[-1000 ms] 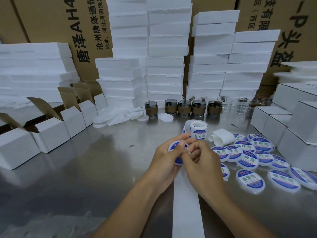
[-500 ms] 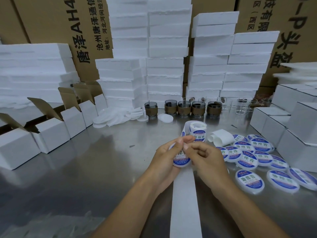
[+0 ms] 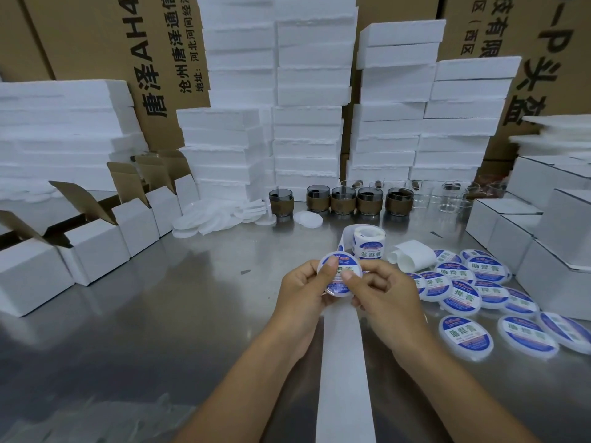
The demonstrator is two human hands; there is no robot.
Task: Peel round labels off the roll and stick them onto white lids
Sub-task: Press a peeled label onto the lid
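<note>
One long strip of bare backing paper (image 3: 343,372) runs from the near edge of the steel table (image 3: 160,330) up under the hands. The left hand (image 3: 300,294) and the right hand (image 3: 388,297) both grasp a white lid (image 3: 345,261) above the table, with the thumbs pressing on its round blue label. To the right lie many labelled lids (image 3: 465,335), some overlapping. Just behind the hands stands the label roll (image 3: 367,243). Farther back are a heap of plain lids (image 3: 208,220), a row of jars (image 3: 342,203) and stacked foam blocks (image 3: 307,129).

Left grip (image 3: 302,292), right grip (image 3: 382,294) side by side, forearms converging; both pinch lid (image 3: 347,260), thumbs on face.
</note>
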